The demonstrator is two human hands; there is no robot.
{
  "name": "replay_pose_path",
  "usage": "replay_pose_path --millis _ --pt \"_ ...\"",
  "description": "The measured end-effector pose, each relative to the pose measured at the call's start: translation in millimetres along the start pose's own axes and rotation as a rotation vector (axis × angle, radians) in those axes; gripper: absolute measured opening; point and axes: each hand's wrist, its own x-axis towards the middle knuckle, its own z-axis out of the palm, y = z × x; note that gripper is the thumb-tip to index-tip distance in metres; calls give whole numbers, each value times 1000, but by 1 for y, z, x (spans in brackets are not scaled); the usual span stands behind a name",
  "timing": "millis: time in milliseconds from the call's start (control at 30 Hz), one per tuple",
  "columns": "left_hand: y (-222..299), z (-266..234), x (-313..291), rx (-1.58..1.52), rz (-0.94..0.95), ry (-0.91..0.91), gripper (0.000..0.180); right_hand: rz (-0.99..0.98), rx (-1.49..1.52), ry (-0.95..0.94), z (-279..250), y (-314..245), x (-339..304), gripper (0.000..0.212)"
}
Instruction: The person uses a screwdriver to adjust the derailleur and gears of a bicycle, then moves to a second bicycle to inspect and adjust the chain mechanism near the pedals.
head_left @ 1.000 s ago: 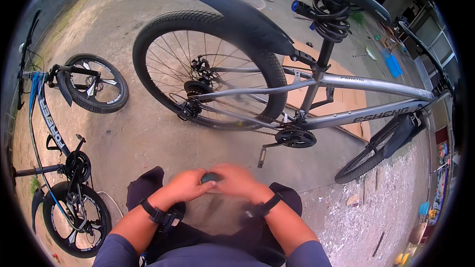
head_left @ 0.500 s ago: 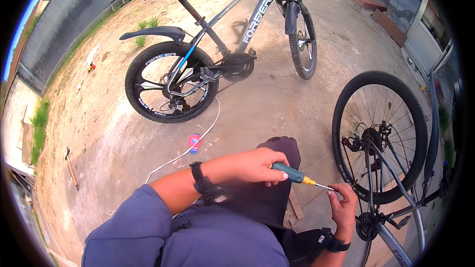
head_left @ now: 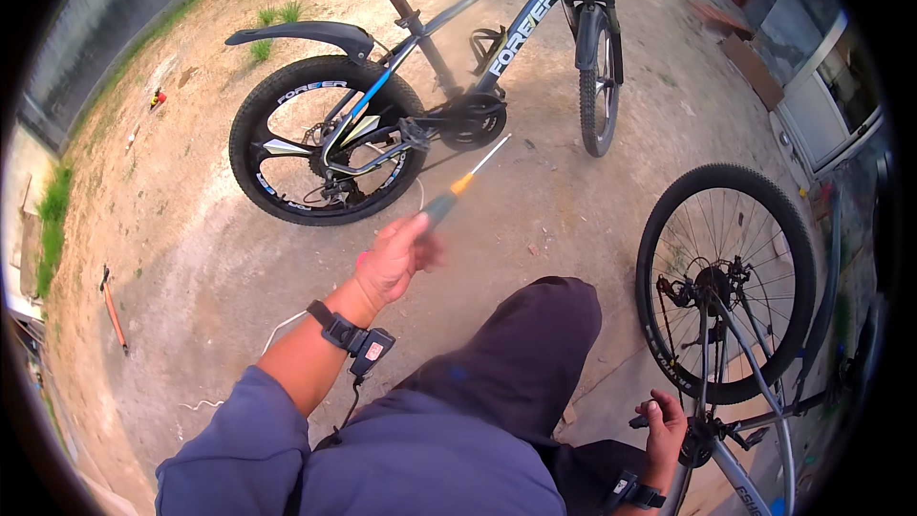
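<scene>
My left hand (head_left: 396,256) is wrapped round a screwdriver (head_left: 462,183) with a dark green handle, a yellow collar and a thin metal shaft. The handle and fingers are slightly blurred. Its tip points up and right, appearing below the crank of a blue and black bicycle (head_left: 528,35). Low on the right, my right hand (head_left: 666,425) has its fingers curled, with a small dark object (head_left: 638,421) at the fingertips; its kind cannot be made out. Just beyond that hand is a grey bicycle (head_left: 743,470), its spoked wheel (head_left: 650,277) facing me.
A hammer (head_left: 114,311) with a wooden handle lies on the ground at far left. A white cable (head_left: 282,327) runs beneath my left forearm. A small red and yellow item (head_left: 158,97) lies farther back. A wall (head_left: 105,24) borders the left; a white door (head_left: 826,100) stands at right.
My left hand has swung left and away from me with the screwdriver. The right hand has let go of its shaft and dropped lower. The view has shifted slightly.
</scene>
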Motion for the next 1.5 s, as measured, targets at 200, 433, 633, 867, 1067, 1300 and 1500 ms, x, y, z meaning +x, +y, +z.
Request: replay_pose_path --millis 200,433,633,867,1067,1300,1500 --pt "28 -28 52 347 269 329 39 288 178 248 -51 37 -42 33" --pt "59 -49 115 508 367 420 49 469 265 425 -96 7 -90 49" --pt "61 -52 137 636 396 452 49 599 245 654 -83 -5 -89 54" --pt "69 -47 149 733 409 443 48 629 180 630 -93 10 -96 58" --pt "80 -61 146 721 357 447 47 621 122 581 -62 -20 -95 63" --pt "76 -40 187 863 431 342 46 503 274 825 -95 36 -156 39" --pt "145 -162 258 994 529 415 46 362 257 812 -15 -2 -61 65"
